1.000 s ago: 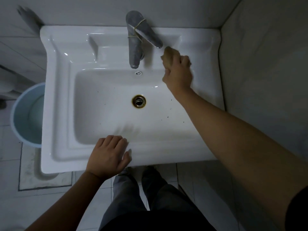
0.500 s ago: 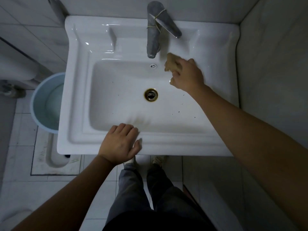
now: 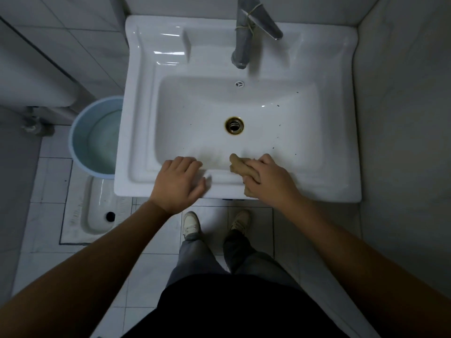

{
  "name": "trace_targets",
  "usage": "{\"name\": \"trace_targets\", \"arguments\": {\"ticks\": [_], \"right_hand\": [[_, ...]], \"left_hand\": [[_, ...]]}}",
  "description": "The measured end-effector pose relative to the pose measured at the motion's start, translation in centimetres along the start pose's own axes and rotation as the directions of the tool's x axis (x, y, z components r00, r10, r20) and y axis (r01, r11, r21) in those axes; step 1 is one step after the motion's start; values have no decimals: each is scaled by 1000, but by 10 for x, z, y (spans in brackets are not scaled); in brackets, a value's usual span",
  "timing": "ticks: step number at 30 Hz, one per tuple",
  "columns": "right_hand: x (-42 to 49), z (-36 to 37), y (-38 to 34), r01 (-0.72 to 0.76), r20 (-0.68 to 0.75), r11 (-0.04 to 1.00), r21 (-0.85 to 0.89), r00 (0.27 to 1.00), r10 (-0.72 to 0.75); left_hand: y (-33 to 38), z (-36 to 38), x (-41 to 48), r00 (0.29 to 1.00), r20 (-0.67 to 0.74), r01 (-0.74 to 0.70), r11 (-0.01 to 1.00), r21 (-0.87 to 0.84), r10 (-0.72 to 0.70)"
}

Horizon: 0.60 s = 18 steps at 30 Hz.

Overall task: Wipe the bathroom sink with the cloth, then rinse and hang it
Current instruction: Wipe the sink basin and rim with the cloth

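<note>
A white rectangular sink fills the upper middle, with dark specks in its basin and a brass-ringed drain. My right hand presses a bunched tan cloth onto the sink's front rim, right of centre. My left hand rests flat on the front rim, fingers spread, holding nothing. A grey faucet with a rubber band around it stands at the back; no water runs.
A light blue bucket stands on the floor left of the sink, above a squat toilet pan. A wall closes in on the right. My feet stand on white floor tiles below the sink.
My right hand has carried the cloth from the back deck beside the faucet, across the basin's right side, to the front rim. The left hand stays on the front rim.
</note>
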State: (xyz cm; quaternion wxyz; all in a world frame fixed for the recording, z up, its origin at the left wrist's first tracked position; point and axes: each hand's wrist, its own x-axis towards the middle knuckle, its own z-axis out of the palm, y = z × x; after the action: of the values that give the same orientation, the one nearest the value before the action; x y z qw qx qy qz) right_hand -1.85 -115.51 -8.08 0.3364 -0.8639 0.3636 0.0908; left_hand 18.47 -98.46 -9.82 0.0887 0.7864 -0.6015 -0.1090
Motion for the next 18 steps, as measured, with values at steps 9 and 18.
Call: {"name": "trace_targets", "arguments": {"ticks": [9, 18], "right_hand": [[8, 71, -98, 273, -2, 961, -51, 962, -273], [82, 109, -196, 315, -16, 948, -50, 949, -316]], "left_hand": [[-102, -34, -61, 986, -51, 164, 984, 66, -161], [-153, -43, -65, 960, -136, 243, 969, -34, -246]]}}
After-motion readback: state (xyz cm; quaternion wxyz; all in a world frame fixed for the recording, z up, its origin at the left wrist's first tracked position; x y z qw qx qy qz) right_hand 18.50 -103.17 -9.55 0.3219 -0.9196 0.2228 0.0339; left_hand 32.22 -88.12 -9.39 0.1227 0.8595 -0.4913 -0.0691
